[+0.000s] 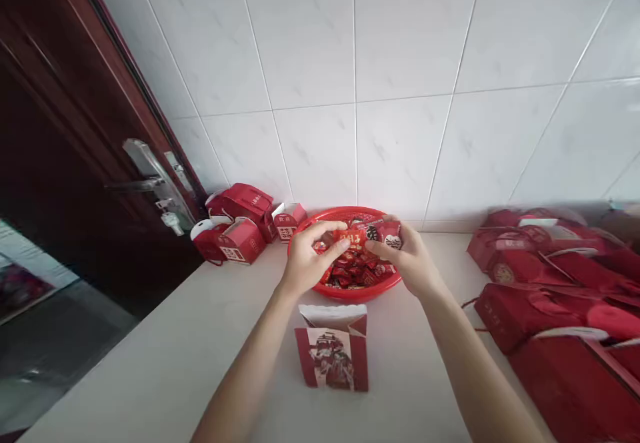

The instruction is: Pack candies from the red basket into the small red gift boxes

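Observation:
A red plastic basket [345, 294] full of small red wrapped candies [350, 275] stands by the tiled wall. Over it, my left hand [311, 256] pinches the left side of a red candy packet [354, 238] between thumb and fingers. My right hand [407, 253] is closed on red packets with dark and white print [391, 235], its thumb touching the packet at the left hand. Nearer to me, an open red and white paper box [333, 360] with a printed picture stands upright on the white table [240, 336].
Several red boxes [243, 240] stand at the back left, beside a small box [289, 222] touching the basket area. Many red boxes and bags [550, 310] are piled along the right. A dark door with a metal handle [160, 180] is at the left.

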The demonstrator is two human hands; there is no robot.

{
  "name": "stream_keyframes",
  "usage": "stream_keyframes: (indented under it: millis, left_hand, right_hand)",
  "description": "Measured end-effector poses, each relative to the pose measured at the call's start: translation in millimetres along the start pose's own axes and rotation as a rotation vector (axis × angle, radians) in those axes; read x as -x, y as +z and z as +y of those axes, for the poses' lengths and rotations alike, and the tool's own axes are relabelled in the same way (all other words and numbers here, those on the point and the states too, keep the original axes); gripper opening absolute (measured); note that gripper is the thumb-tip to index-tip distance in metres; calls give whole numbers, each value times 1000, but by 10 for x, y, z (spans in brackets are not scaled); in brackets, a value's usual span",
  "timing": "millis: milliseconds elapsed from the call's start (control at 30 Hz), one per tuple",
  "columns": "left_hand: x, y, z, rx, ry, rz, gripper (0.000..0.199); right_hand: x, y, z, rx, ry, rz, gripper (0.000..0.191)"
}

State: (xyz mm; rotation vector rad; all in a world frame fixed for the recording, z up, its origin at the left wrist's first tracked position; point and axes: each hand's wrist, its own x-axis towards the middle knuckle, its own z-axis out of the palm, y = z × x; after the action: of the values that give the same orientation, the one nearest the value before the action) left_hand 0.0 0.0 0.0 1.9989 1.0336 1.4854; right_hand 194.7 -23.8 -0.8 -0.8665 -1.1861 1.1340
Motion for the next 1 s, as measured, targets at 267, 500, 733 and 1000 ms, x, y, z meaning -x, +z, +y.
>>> stream_keyframes:
  millis: [267, 500, 733, 1000]
  left_hand:
    - [46, 28, 45, -15, 10, -10, 22]
    - [72, -9, 41, -12, 84, -68, 32]
    - [78, -336, 212, -137, 242, -131, 14]
    - [208, -773, 509, -393, -33, -920, 19]
  right_hand:
    - [12, 37, 17, 19, -20, 32, 43]
    - [19, 58, 8, 24, -46, 55, 41]
    - [22, -9, -50, 23, -27, 75, 38]
    - [20, -109, -98, 52, -47, 114, 37]
